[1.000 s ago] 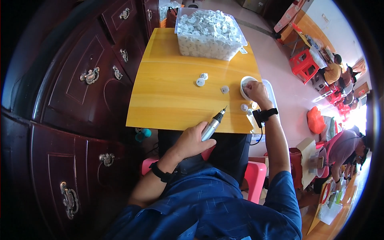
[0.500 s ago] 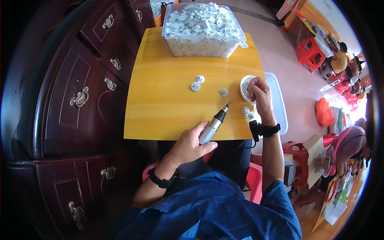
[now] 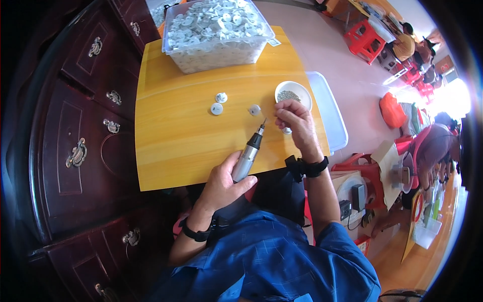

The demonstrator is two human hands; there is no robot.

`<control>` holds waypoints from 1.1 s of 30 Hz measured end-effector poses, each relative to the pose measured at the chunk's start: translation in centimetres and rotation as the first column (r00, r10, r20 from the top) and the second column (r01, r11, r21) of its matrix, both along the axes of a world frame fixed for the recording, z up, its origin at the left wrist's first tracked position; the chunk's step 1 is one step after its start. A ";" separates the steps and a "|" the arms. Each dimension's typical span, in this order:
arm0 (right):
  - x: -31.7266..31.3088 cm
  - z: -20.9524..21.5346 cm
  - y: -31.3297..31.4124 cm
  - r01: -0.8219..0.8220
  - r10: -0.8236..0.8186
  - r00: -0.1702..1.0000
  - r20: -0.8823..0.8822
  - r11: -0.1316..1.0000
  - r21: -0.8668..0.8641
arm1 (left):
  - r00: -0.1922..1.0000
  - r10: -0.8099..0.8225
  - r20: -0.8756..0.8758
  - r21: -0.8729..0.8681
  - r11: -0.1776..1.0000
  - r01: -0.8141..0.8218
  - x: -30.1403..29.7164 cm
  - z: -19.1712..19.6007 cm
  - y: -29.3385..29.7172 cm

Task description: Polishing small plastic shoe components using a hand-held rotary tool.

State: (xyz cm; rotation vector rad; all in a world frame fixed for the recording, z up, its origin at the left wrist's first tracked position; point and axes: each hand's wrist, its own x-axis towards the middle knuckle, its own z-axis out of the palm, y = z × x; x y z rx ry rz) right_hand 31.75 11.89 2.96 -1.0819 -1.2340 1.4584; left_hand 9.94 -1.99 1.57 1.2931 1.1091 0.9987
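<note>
Assembly workshop, parts bin point(image 3: 216, 35), elec. screwdriver point(image 3: 249, 153), co-workers point(image 3: 427, 151)

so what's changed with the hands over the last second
The right hand has drawn back from the white bowl toward the tip of the electric screwdriver. The left hand keeps its grip on the screwdriver. The three loose white parts lie as before.

Glossy yellow wood-grain worktop point(image 3: 186, 136); brushed-metal electric screwdriver point(image 3: 248, 156) with black matt collar; clear plastic bin point(image 3: 219, 50) of matt white plastic parts; smooth white glazed bowl point(image 3: 293, 93); polished dark wooden cabinet point(image 3: 65, 126)
</note>
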 end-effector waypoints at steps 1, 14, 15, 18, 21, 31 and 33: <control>-0.2 -0.2 -0.6 0.010 -0.010 1.000 -0.001 1.000 -0.004 | 1.000 0.005 0.009 -0.011 1.000 -0.005 0.0 -0.2 0.1; -2.2 -2.7 -2.9 0.085 -0.085 0.987 -0.139 0.996 -0.003 | 0.998 -0.028 0.059 -0.102 0.994 0.034 0.8 1.6 0.3; -2.2 -2.9 -3.0 0.102 -0.100 0.987 -0.125 0.995 0.015 | 0.999 -0.030 0.040 -0.099 0.995 0.034 0.9 1.5 0.3; -2.2 -3.0 -3.6 0.123 -0.119 0.986 -0.116 0.992 0.031 | 0.998 -0.058 0.016 -0.108 0.992 0.059 1.0 1.4 0.1; -2.0 -3.2 -3.9 0.097 -0.089 0.972 -0.219 0.995 0.025 | 0.998 -0.059 0.001 -0.107 0.993 0.059 1.1 1.7 -0.1; -1.6 -3.0 -3.8 0.103 -0.111 0.932 -0.344 0.994 -0.044 | 0.996 -0.086 0.012 -0.111 0.990 0.087 1.3 1.6 0.1; -1.9 -2.6 -3.8 0.088 -0.101 0.916 -0.387 0.995 -0.052 | 0.996 -0.087 0.010 -0.115 0.989 0.088 1.2 1.5 0.1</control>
